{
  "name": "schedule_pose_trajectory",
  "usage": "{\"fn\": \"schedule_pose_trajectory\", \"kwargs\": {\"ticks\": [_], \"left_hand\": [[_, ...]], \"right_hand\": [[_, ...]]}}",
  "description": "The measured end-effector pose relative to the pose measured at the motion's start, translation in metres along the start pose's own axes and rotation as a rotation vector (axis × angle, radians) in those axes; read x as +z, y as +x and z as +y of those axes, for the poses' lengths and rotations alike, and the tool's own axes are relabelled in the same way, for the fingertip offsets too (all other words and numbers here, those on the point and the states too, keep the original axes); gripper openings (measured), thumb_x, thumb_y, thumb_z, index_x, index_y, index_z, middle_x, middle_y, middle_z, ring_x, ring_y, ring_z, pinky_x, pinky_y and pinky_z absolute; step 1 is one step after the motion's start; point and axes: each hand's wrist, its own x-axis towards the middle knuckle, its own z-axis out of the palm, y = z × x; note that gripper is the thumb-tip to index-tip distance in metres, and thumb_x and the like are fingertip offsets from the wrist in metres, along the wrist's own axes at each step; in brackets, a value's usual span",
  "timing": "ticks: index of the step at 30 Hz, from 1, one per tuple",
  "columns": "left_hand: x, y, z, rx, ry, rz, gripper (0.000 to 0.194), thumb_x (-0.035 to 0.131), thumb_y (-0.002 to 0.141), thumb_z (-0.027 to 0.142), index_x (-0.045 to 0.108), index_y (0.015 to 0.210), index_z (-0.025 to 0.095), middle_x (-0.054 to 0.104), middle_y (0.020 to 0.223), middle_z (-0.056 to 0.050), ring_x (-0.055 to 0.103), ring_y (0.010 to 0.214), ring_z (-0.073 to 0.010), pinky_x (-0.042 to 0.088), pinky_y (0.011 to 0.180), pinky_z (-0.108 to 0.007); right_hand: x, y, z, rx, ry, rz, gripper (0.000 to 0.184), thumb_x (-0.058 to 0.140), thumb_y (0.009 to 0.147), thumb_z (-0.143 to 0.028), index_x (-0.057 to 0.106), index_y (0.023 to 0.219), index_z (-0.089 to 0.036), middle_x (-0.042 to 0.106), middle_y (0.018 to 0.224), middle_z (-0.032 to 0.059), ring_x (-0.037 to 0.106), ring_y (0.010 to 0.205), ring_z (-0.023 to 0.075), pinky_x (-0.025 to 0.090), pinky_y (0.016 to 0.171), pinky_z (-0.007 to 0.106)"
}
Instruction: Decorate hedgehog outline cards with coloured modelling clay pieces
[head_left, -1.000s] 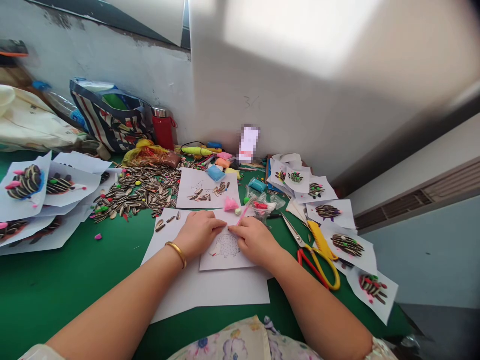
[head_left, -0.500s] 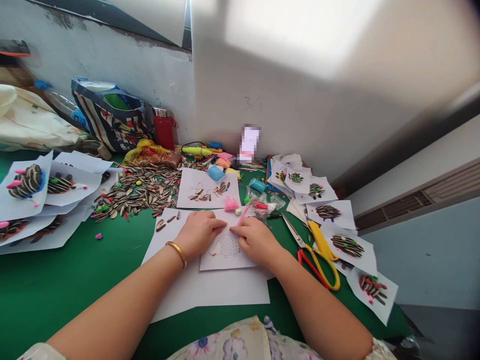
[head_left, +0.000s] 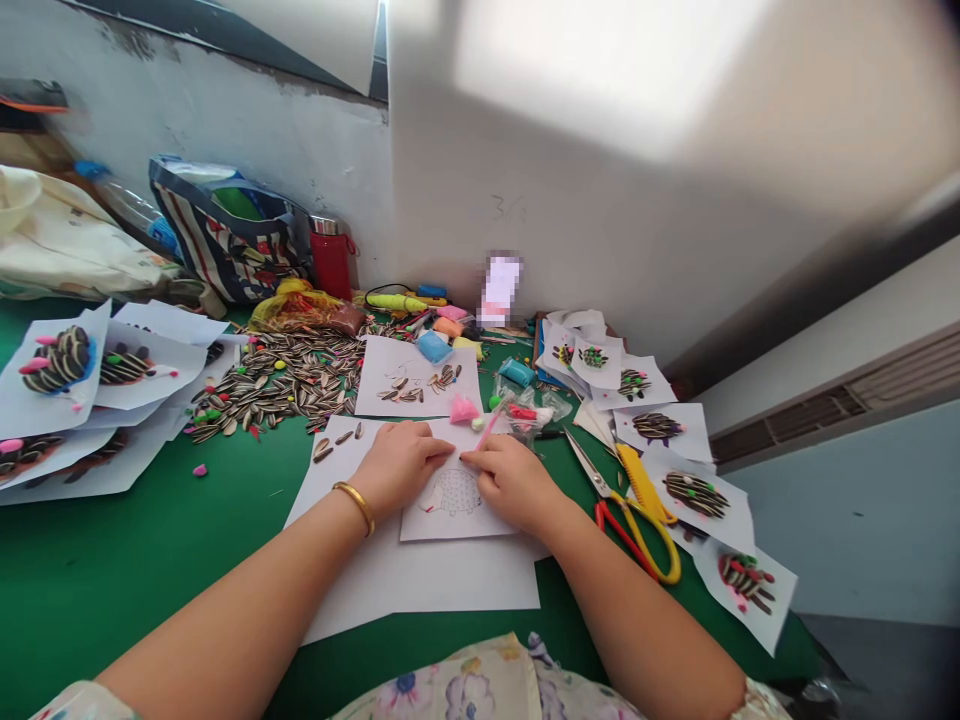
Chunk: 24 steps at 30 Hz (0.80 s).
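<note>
Steadying the white hedgehog-outline paper sheet (head_left: 457, 520), the open left hand (head_left: 401, 467) is pressed flat, while a thin pink stick (head_left: 488, 431) is pinched by the right hand (head_left: 514, 483).

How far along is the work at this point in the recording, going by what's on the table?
Done: several seed-and-clay pictures lie on both sides. In hand: the left hand and right hand rest on a sheet with a dotted hedgehog drawing. Left: that drawing shows no seeds on it yet, and loose sunflower seeds lie heaped nearby.
</note>
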Motion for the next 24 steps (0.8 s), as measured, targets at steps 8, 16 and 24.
{"fn": "schedule_pose_trajectory", "kwargs": {"ticks": [8,16,24], "left_hand": [[0.0023,-0.0008,-0.0015,0.008,-0.004,0.003,0.023,0.055,0.093,0.029,0.075,0.105,0.033,0.069,0.090,-0.004,0.061,0.094,-0.0222,0.037,0.083,-0.037],[0.0008,-0.0003,-0.0005,-0.002,-0.003,0.004,0.023,0.056,0.093,0.028,0.075,0.104,0.033,0.069,0.088,-0.004,0.060,0.092,-0.0218,0.037,0.082,-0.036],[0.0024,-0.0010,-0.0022,0.009,-0.004,0.010,0.024,0.054,0.094,0.030,0.075,0.104,0.034,0.069,0.088,-0.005,0.060,0.092,-0.0218,0.037,0.081,-0.036]], "right_hand": [[0.0018,0.0009,0.0010,0.001,0.016,0.044,0.034,0.053,0.085,-0.010,0.073,0.111,-0.021,0.065,0.095,0.0067,0.058,0.092,0.0192,0.045,0.082,0.030],[0.0070,0.0016,0.0016,-0.002,-0.010,0.052,0.032,0.054,0.087,-0.012,0.074,0.109,-0.021,0.065,0.091,0.0066,0.057,0.089,0.0189,0.045,0.081,0.030],[0.0039,0.0018,-0.0012,-0.006,-0.026,0.035,0.032,0.054,0.086,-0.012,0.075,0.107,-0.021,0.067,0.090,0.0069,0.059,0.088,0.0190,0.046,0.080,0.030]]}}
